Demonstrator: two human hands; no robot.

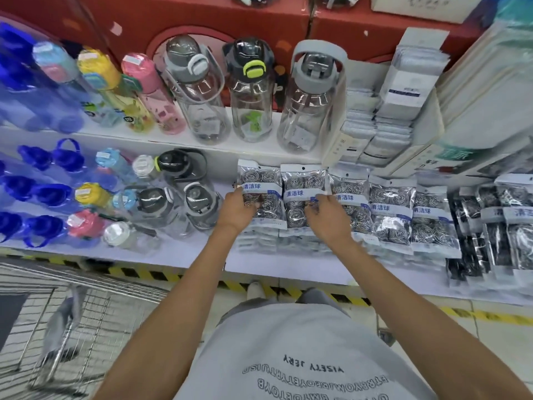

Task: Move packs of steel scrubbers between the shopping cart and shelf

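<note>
Packs of steel scrubbers lie in a row on the lower white shelf (288, 269), each a clear bag with a blue-and-white label. My left hand (235, 210) grips the leftmost pack (259, 180) by its left edge. My right hand (327, 216) has its fingers closed on the lower right part of the second pack (302, 183). More scrubber packs (392, 212) sit to the right of my right hand, stacked on others. The wire shopping cart (72, 327) stands at the lower left, beside my left arm.
Water bottles (248, 93) in clear, pink, yellow and blue fill the upper shelf and the left of the lower shelf. White boxed goods (403, 90) stand at the upper right. Darker scrubber packs (496, 226) lie at far right. Yellow-black tape (144, 274) marks the floor.
</note>
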